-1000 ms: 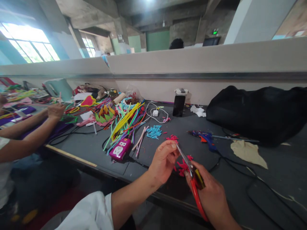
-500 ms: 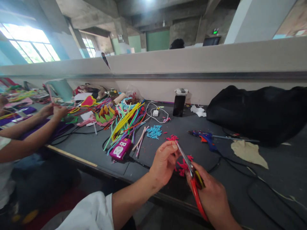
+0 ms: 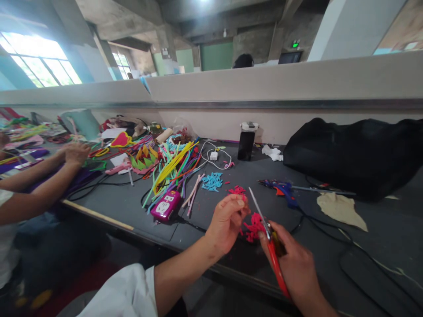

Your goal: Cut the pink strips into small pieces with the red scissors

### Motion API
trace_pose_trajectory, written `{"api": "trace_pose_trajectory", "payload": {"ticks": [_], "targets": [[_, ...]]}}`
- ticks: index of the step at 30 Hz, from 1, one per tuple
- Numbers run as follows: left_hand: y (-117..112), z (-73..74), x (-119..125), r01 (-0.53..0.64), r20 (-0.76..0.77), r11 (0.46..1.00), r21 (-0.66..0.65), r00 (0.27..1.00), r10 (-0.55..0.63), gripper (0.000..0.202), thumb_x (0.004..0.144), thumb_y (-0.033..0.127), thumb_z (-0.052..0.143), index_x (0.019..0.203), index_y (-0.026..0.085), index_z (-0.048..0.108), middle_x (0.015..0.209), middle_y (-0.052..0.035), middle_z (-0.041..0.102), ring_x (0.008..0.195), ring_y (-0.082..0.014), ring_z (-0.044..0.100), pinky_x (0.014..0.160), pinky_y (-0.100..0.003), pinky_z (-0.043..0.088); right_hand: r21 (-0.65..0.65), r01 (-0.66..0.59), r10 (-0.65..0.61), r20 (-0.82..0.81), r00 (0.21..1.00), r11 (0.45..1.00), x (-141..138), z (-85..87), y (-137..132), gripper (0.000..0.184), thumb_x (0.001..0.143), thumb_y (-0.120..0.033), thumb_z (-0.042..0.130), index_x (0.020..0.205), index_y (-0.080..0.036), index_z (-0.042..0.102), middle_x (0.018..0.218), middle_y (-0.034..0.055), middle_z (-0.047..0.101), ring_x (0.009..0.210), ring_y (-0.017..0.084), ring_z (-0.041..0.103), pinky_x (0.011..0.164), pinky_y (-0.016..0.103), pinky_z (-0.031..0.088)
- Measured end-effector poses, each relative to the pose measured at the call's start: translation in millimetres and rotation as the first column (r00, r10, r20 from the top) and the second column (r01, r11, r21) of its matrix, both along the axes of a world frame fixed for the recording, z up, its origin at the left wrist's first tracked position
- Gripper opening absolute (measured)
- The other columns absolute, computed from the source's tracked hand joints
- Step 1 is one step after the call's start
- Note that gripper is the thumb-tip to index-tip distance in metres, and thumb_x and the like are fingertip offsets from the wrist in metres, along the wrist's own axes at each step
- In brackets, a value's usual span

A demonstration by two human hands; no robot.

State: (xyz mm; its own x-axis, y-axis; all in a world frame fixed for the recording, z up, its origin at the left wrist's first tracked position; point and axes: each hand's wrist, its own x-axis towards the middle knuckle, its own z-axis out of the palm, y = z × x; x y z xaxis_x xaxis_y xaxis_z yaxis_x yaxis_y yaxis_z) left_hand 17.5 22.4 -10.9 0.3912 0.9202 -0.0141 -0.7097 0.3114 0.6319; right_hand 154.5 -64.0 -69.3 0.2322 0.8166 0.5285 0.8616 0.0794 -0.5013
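Observation:
My right hand [image 3: 292, 259] grips a pair of scissors [image 3: 275, 259] with red handles, its blades pointing up and away from me. The blade tips stand a little to the right of my left hand [image 3: 229, 220], apart from its fingers. Thumb and fingertips of the left hand are pinched together on a small pinkish-red piece [image 3: 244, 198], mostly hidden by the fingers. Below and between my hands lie short pinkish-red cut pieces [image 3: 254, 226], and more of them [image 3: 237, 190] rest just beyond the left fingertips. A heap of short blue pieces [image 3: 212, 181] sits further left.
A purple power strip [image 3: 166, 206] and a bundle of coloured pipe cleaners [image 3: 175, 165] lie to the left. At the right are a blue glue gun [image 3: 287, 193] with trailing cable, a beige scrap [image 3: 342, 210] and a black bag [image 3: 350, 154]. A dark tumbler [image 3: 246, 143] stands behind. Another person's hands [image 3: 76, 152] work at far left.
The scissors have moved slightly right, away from my left fingertips. My left hand has stayed almost in place. The other person's hands have shifted a little left.

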Motion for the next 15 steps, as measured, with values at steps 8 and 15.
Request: {"api": "trace_pose_trajectory", "payload": {"ticks": [8, 15], "targets": [[-6, -6.6, 2, 0.29, -0.412, 0.957, 0.021, 0.874, -0.256, 0.003, 0.061, 0.014, 0.064, 0.064, 0.013, 0.063, 0.059, 0.0007, 0.056, 0.055, -0.0084, 0.045, 0.056, -0.023, 0.033, 0.037, -0.034, 0.042, -0.234, 0.971, 0.999, 10, 35.2, 1, 0.038, 0.084, -0.046, 0.055, 0.11, -0.02, 0.063, 0.094, 0.0039, 0.073, 0.072, 0.015, 0.07, 0.07, 0.023, 0.056], [-14, -10.4, 6, 0.394, -0.627, 0.916, 0.079, 0.734, -0.261, 0.016, 0.06, 0.026, 0.07, 0.063, 0.013, 0.061, 0.059, 0.0029, 0.054, 0.056, -0.0082, 0.044, 0.061, -0.024, 0.034, 0.016, -0.065, 0.067, -0.26, 0.963, 0.998, 9, 40.5, -1, 0.038, 0.082, -0.043, 0.055, 0.107, -0.017, 0.066, 0.095, 0.0076, 0.073, 0.073, 0.019, 0.07, 0.07, 0.03, 0.057]]}}
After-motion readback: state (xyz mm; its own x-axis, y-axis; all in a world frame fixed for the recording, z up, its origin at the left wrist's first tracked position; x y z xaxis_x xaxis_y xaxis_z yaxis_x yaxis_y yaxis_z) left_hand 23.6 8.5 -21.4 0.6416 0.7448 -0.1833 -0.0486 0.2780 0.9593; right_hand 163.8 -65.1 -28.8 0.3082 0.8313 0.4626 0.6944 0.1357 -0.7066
